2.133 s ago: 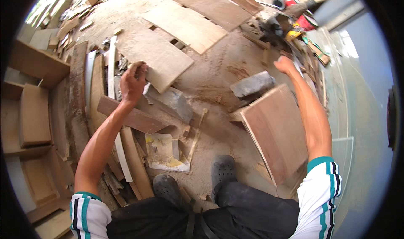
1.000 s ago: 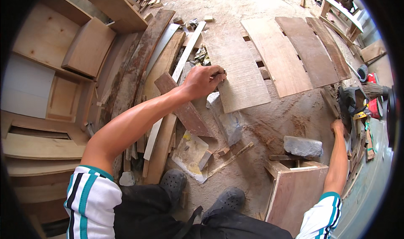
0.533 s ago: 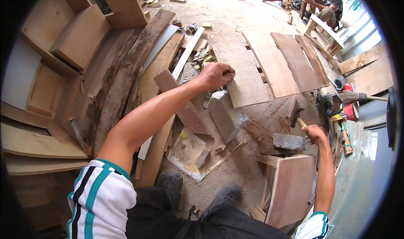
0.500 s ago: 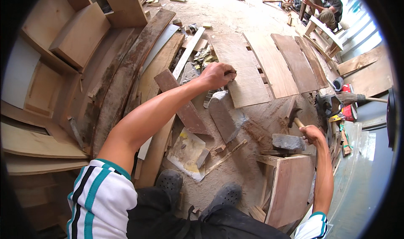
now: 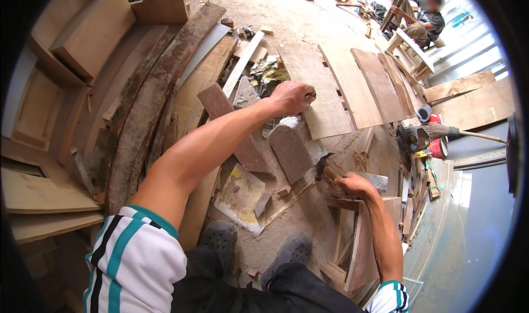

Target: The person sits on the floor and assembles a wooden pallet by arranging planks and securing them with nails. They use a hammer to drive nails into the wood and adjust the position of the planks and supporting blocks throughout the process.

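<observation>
The left hand is fisted at the near-left edge of the pale flat plywood board, pinching something too small to tell. The board's long axis runs away from the person. Down-right of it, the right hand is wrapped around a wooden-handled hammer — head toward the board, beside a grey stone block. Open sawdust floor lies beyond the board; brown planks crowd its right edge.

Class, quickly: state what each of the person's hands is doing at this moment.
Left hand: closed in a fist at the edge of the pale flat wooden board; contents cannot be told.
Right hand: closed on the wooden-handled hammer.
</observation>
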Motion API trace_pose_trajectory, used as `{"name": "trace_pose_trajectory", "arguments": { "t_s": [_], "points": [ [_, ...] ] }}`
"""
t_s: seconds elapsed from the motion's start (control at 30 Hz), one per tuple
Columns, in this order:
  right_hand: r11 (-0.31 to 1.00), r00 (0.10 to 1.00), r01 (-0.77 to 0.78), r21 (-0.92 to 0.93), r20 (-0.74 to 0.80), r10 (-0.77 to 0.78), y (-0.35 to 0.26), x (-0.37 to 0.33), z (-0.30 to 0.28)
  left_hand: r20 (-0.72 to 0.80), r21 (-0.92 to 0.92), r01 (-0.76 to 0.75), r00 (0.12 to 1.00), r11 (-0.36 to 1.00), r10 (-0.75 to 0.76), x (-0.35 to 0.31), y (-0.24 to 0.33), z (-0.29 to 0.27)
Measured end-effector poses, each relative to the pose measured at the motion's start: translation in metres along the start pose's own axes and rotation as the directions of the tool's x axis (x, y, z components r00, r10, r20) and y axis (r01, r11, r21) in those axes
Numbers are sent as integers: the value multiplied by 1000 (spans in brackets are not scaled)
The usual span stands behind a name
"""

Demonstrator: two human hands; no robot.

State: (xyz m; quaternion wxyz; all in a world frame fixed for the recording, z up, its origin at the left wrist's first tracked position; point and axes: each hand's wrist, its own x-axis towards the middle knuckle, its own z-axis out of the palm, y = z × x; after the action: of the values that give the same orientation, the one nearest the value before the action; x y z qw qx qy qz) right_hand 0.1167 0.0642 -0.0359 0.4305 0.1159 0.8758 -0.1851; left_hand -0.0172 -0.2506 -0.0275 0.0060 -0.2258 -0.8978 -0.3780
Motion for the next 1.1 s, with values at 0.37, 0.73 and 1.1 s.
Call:
{"name": "trace_pose_trajectory", "arguments": {
  "t_s": [0.37,0.73,1.1],
  "points": [
    [953,984,102,-286,171,-54,5,31,-5,7,12,2,1000,1000,-2,-1,-4,4],
    [867,990,-137,479,55,127,14,36,60,-22,-95,-88,996,992,86,-3,-11,8],
    [852,920,281,441,-376,-108,-50,-127,-36,-131,-189,-133,985,973,109,-7,-18,22]
  ]
}}
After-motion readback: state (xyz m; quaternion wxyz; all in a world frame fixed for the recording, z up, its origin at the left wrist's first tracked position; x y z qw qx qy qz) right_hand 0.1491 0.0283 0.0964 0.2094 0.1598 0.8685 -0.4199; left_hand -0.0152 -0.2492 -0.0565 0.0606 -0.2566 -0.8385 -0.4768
